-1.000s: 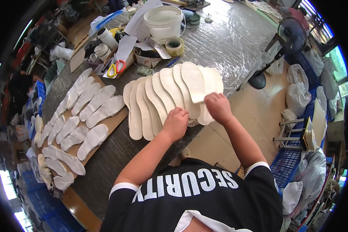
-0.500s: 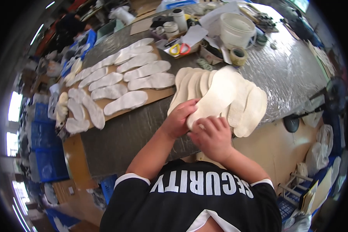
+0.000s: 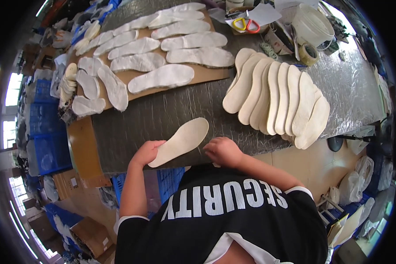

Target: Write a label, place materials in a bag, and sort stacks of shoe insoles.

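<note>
A single cream insole (image 3: 183, 140) lies flat on the dark table (image 3: 163, 114) near its front edge. My left hand (image 3: 146, 152) rests on its heel end, fingers on the insole. My right hand (image 3: 222, 151) sits curled on the table just right of the insole, holding nothing that I can see. A fanned row of cream insoles (image 3: 275, 97) lies overlapped to the right. Several white insoles (image 3: 160, 78) are spread on a brown board (image 3: 132, 88) at the back left.
A white bucket (image 3: 311, 24), tape roll (image 3: 309, 54), yellow and red scissors (image 3: 245, 24) and small containers stand at the far side. Blue crates (image 3: 53, 149) and cardboard boxes sit on the floor at left. Bags lie at right.
One insole has been taken off the fanned row and laid flat near the front edge. Both hands have moved left with it, and the view has shifted right.
</note>
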Action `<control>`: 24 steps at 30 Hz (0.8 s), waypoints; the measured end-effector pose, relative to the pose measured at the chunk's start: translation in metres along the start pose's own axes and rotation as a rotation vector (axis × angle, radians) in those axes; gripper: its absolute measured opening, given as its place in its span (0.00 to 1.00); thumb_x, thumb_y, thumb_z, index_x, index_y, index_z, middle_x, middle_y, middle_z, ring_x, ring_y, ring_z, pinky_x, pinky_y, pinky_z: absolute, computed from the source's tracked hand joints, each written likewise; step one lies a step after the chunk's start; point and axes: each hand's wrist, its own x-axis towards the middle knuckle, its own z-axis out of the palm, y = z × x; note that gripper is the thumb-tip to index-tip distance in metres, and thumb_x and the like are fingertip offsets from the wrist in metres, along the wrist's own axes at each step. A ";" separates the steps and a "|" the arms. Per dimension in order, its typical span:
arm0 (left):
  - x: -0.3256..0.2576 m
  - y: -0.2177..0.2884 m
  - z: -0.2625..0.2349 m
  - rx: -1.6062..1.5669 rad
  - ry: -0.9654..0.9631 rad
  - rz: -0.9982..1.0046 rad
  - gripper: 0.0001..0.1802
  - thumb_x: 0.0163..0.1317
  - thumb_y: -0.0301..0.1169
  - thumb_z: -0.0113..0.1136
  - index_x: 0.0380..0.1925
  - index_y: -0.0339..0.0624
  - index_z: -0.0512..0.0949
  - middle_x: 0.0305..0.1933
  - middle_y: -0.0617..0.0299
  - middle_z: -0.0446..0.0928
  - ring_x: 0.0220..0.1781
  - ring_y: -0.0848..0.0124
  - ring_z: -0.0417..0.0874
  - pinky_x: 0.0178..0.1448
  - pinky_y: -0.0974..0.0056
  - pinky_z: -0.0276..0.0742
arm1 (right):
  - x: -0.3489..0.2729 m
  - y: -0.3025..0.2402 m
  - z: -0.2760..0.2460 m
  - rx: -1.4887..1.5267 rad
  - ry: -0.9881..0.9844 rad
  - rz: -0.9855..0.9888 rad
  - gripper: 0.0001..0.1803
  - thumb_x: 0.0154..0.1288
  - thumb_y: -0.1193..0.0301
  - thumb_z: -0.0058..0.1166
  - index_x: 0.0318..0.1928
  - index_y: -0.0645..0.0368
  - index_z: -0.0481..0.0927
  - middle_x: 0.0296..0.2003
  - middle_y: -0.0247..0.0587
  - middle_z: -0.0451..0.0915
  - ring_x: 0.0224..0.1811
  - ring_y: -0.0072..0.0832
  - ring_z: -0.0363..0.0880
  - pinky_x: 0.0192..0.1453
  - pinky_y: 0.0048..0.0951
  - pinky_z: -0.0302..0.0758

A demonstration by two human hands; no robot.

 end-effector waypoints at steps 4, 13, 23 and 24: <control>0.007 -0.026 -0.018 0.582 0.218 0.295 0.20 0.51 0.19 0.42 0.44 0.33 0.76 0.39 0.47 0.76 0.44 0.52 0.75 0.52 0.60 0.71 | -0.002 0.012 0.027 0.188 0.095 0.268 0.07 0.54 0.71 0.53 0.33 0.60 0.77 0.29 0.45 0.76 0.31 0.40 0.77 0.39 0.38 0.74; 0.123 0.038 -0.120 0.753 0.813 0.827 0.12 0.52 0.22 0.51 0.38 0.35 0.75 0.40 0.49 0.75 0.47 0.51 0.72 0.51 0.54 0.69 | 0.055 0.012 0.052 0.304 0.477 0.623 0.15 0.53 0.77 0.53 0.43 0.66 0.73 0.33 0.50 0.78 0.30 0.39 0.78 0.37 0.34 0.75; 0.160 0.074 -0.154 0.526 0.327 0.280 0.09 0.48 0.25 0.51 0.30 0.36 0.76 0.33 0.55 0.79 0.34 0.61 0.79 0.40 0.61 0.73 | 0.041 0.003 0.055 0.319 0.436 0.698 0.12 0.52 0.77 0.55 0.40 0.65 0.75 0.29 0.46 0.77 0.28 0.33 0.76 0.34 0.30 0.73; 0.154 0.073 -0.150 0.553 0.351 0.255 0.09 0.48 0.25 0.51 0.30 0.36 0.76 0.33 0.55 0.79 0.34 0.61 0.79 0.40 0.61 0.73 | 0.042 0.006 0.054 0.321 0.471 0.712 0.12 0.52 0.76 0.55 0.40 0.65 0.75 0.29 0.45 0.77 0.29 0.31 0.76 0.34 0.29 0.73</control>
